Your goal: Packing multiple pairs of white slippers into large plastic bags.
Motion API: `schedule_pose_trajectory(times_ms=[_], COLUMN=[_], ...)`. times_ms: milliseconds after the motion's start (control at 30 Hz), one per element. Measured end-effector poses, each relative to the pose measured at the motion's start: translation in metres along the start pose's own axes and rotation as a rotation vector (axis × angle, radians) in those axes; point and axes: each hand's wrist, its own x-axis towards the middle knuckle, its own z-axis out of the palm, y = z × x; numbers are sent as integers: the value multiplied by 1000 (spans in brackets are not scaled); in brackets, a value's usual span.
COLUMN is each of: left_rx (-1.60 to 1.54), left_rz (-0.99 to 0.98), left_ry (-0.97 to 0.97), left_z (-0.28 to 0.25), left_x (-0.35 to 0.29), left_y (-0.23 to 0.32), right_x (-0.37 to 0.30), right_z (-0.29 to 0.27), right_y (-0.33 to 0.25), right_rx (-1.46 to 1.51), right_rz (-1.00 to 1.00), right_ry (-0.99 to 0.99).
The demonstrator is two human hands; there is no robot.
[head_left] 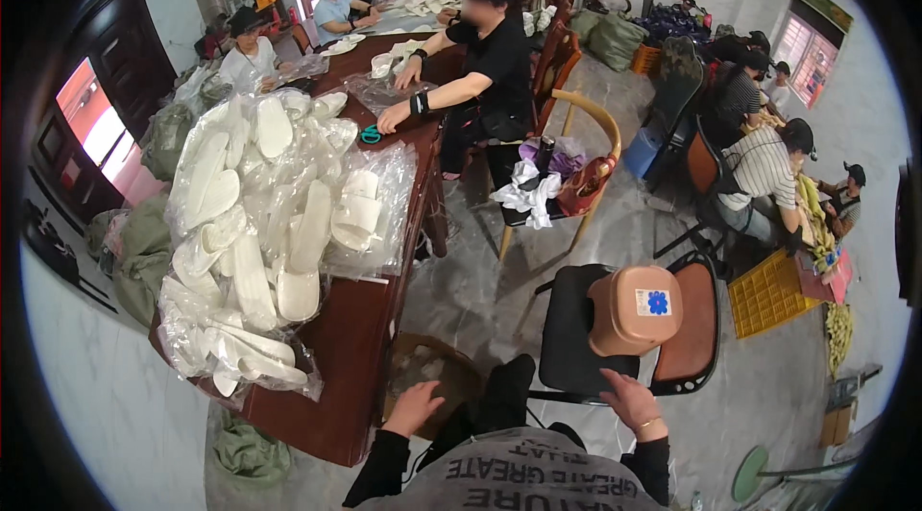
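Both my hands hang in front of my body, holding nothing. My left hand has its fingers spread, beside the edge of a dark red table. Close to the black chair seat, my right hand is also open, with fingers apart. On that chair stands a pinkish-brown plastic box-like thing with a blue flower sticker, perhaps an upturned stool. A large heap of white slippers, many in clear plastic bags, covers the left of the table. One pair of slippers lies on flat plastic film at the heap's right side.
Across the table a person in black reaches over it, with teal scissors near one hand. A wooden armchair holds cloths and a bag. A brown container stands below the table edge. More people sit around; a yellow crate stands right.
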Motion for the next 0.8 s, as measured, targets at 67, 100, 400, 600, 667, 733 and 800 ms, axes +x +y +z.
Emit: schedule_pose_trajectory(times_ms=[67,100,400,600,667,733,800], left_rx=[45,34,-84,-5,-5,-48,-119], left_rz=[-57,-61,129,225,245,187,124], left_ry=[-5,14,90,122,141,167,241], left_z=[-5,-7,-43,-118,-154,-191,-217], left_x=[12,18,161,273,304,319,330], left_y=[-5,-5,15,5,2,-5,-12], right_x=[19,26,105,218,281,340,401], right_z=[-7,-8,-6,-19,-14,-48,-64], right_y=[-1,5,42,34,34,-20,-52], right_rx=[-32,-36,-9,24,16,-64,-113], right_rz=[-6,-6,117,217,117,48,-109], right_ry=[-37,-37,-79,-89,-15,-28,13])
